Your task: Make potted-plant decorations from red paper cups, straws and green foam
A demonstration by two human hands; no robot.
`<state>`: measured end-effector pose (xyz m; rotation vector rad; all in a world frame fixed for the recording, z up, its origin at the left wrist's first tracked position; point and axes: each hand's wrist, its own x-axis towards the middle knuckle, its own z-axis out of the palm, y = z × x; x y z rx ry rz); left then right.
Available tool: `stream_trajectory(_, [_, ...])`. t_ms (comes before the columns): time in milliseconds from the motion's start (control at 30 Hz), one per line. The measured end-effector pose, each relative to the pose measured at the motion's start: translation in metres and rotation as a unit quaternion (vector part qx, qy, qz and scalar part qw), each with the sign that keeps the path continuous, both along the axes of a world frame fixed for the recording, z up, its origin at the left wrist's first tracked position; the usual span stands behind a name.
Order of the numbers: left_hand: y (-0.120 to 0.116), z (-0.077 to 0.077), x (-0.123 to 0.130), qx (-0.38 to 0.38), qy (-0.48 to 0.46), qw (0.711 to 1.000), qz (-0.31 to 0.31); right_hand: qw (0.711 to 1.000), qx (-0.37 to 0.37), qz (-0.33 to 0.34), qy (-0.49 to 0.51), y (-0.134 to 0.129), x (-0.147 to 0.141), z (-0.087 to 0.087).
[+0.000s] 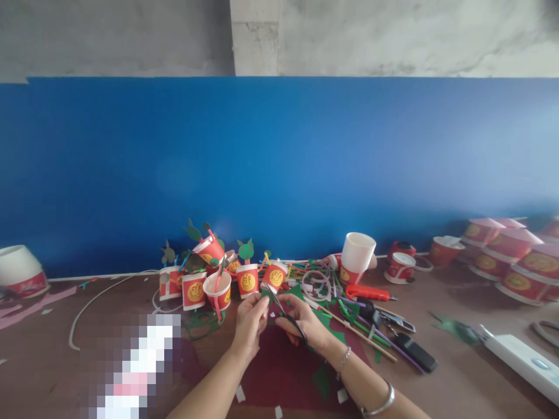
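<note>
Low in the middle of the head view, my left hand (251,323) pinches a small piece of green paper (266,295). Wrapped round the black handles of a pair of scissors (293,323) is my right hand (304,322); the blades point up and left at the green piece. Both hands are above a dark red sheet (279,372) on the brown table. Just beyond them stand red and white paper cups (247,281), several with green paper cutouts and straws on them. Green paper scraps (321,381) lie near my right wrist.
To the right are a stack of white cups (357,256), an orange utility knife (369,293), keys with a black fob (413,349), straws, and a white glue gun (524,361). More red cups (515,256) stand far right. A blue wall panel (279,163) borders the table's back.
</note>
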<state>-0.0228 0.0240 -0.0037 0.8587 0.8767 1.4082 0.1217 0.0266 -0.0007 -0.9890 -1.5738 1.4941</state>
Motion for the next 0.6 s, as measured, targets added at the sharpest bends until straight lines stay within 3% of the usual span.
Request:
stream_trajectory(267, [-0.003, 0.006, 0.002, 0.001, -0.045, 0.999, 0.016, 1.0, 0.015, -0.013, 0.025, 0.002, -0.001, -0.005])
stream_trajectory(433, [-0.004, 0.002, 0.004, -0.011, 0.014, 1.0, -0.019, 0.999, 0.015, -0.016, 0.044, 0.002, -0.003, -0.006])
stream_trajectory(600, [-0.001, -0.005, 0.003, -0.006, 0.04, 0.999, 0.002, 0.999, 0.008, -0.011, 0.043, 0.002, -0.003, -0.009])
